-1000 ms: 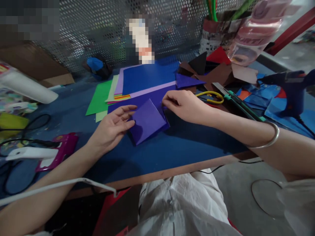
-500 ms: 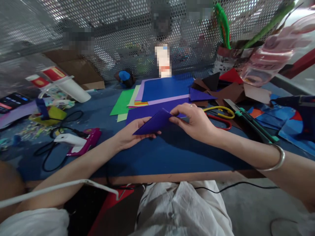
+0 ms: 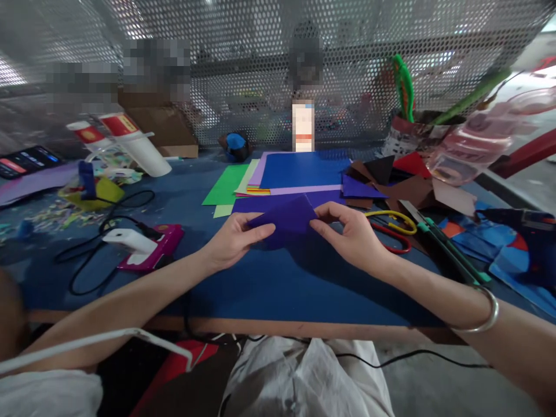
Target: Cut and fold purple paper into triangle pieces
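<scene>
A piece of purple paper [image 3: 289,223] hangs between my two hands, above the near part of the blue table. My left hand [image 3: 234,238] pinches its left end, thumb on the near face and fingers behind. At its right edge my right hand [image 3: 347,231] grips it between thumb and fingertips. Behind the piece lies a larger purple sheet [image 3: 247,204], under a stack topped by a blue sheet [image 3: 299,168]. Green paper [image 3: 228,185] sticks out on the stack's left.
To the right lie scissors [image 3: 397,223], a green cutter [image 3: 452,249], brown paper scraps [image 3: 408,191] and a glue gun [image 3: 534,231]. A pink bottle [image 3: 473,145] stands behind them. On the left are a magenta power strip [image 3: 165,246], black cable [image 3: 80,255] and white cups [image 3: 139,150].
My left thumb has come round onto the near face of the purple paper, which has turned to show more of that face. The camera view has shifted slightly.
</scene>
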{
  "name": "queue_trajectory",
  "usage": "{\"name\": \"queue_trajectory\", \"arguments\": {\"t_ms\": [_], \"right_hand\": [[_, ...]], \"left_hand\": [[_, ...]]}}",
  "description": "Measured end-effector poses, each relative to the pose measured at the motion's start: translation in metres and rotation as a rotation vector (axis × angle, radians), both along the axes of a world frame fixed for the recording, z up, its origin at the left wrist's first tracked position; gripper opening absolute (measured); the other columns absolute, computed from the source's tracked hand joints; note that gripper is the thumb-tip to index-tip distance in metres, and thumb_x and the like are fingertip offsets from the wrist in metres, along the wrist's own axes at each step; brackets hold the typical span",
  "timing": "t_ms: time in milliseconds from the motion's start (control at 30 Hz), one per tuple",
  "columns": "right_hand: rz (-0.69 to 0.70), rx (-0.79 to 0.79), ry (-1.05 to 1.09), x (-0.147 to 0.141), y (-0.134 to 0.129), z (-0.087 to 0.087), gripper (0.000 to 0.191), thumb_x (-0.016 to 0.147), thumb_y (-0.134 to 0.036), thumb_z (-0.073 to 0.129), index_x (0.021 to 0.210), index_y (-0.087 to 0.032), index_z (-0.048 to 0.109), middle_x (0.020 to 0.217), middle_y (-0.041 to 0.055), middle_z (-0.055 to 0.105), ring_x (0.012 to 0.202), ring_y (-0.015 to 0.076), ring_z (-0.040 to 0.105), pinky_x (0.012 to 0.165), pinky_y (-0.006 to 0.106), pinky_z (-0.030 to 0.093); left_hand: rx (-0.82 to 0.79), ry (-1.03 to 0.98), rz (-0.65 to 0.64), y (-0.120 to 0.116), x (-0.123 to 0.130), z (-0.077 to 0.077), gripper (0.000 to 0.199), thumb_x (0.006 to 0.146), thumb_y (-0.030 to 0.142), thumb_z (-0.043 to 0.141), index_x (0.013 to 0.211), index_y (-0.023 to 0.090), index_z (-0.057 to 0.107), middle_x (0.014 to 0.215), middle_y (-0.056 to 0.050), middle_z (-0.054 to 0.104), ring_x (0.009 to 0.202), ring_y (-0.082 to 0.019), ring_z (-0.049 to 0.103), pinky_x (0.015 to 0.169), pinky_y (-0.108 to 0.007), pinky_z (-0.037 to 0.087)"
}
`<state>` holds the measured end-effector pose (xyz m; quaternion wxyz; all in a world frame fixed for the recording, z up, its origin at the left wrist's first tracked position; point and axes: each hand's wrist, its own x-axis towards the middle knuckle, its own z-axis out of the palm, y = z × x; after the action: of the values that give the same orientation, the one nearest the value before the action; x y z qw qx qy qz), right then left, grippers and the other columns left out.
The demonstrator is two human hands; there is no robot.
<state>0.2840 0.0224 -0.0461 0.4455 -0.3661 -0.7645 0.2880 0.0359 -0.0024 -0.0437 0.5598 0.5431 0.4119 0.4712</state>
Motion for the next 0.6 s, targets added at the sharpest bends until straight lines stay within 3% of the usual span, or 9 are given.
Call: {"name": "queue_trajectory", "arguments": {"t_ms": [233, 400, 600], "right_hand": [[0.028, -0.016, 0.0, 0.001, 0.0, -0.004, 0.012, 0.095, -0.03, 0.064, 0.094, -0.022, 0.073, 0.086, 0.0001, 0.075, 0.079, 0.0156, 0.068, 0.074, 0.028, 0.052], [0.007, 0.091, -0.037, 0.002, 0.001, -0.007, 0.008, 0.094, -0.025, 0.065, 0.099, -0.023, 0.07, 0.095, 0.0024, 0.075, 0.086, 0.0179, 0.068, 0.08, 0.033, 0.055], [-0.014, 0.228, -0.04, 0.002, 0.003, -0.009, 0.021, 0.091, -0.018, 0.064, 0.111, -0.024, 0.065, 0.108, 0.0059, 0.071, 0.097, 0.0208, 0.067, 0.085, 0.037, 0.056]], "left_hand": [[0.203, 0.175, 0.026, -0.004, 0.0, 0.002, 0.031, 0.085, 0.046, 0.083, 0.106, 0.023, 0.086, 0.107, -0.007, 0.084, 0.114, -0.03, 0.076, 0.108, -0.043, 0.057], [0.259, 0.314, 0.087, -0.011, 0.003, 0.016, 0.027, 0.085, 0.046, 0.081, 0.099, 0.025, 0.087, 0.104, -0.006, 0.085, 0.112, -0.031, 0.077, 0.108, -0.044, 0.058], [0.341, 0.387, 0.139, -0.013, 0.004, 0.023, 0.024, 0.084, 0.042, 0.081, 0.104, 0.031, 0.087, 0.11, 0.0, 0.084, 0.112, -0.03, 0.077, 0.112, -0.042, 0.056]]}}
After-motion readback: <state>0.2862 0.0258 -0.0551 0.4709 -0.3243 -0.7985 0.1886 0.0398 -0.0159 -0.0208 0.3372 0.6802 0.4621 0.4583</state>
